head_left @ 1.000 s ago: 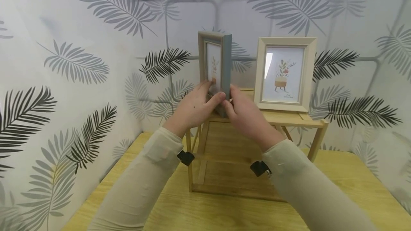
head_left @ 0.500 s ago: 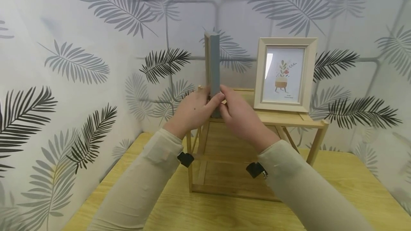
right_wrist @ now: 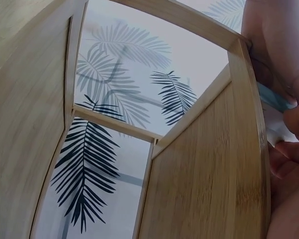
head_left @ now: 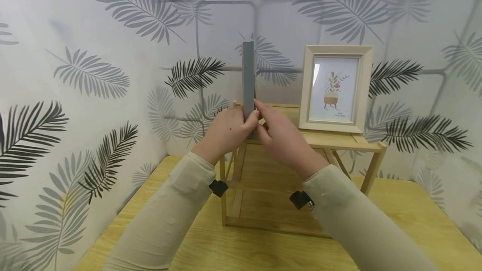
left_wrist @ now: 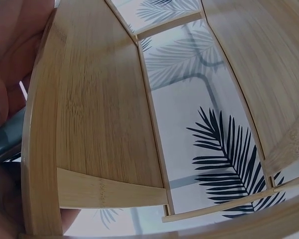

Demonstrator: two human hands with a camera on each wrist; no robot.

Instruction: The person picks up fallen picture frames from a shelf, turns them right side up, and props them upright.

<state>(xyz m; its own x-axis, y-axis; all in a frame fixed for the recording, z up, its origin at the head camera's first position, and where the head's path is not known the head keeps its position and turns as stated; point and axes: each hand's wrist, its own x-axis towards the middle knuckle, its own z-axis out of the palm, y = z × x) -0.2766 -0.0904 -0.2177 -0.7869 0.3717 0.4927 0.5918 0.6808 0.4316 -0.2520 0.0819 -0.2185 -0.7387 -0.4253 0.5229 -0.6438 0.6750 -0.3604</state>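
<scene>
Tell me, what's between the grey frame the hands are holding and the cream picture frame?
Nothing stands there. In the head view, only bare shelf top and wall show between the grey frame and the cream picture frame.

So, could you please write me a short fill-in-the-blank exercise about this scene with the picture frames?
1. Both hands hold the grey frame so that the head camera sees only its ____.
2. The beige frame stands on top of the wooden ____.
3. The picture in the beige frame shows a potted ____.
4. From the head camera, the grey frame is to the ____ of the beige frame.

Missing words: edge; shelf; plant; left
</scene>
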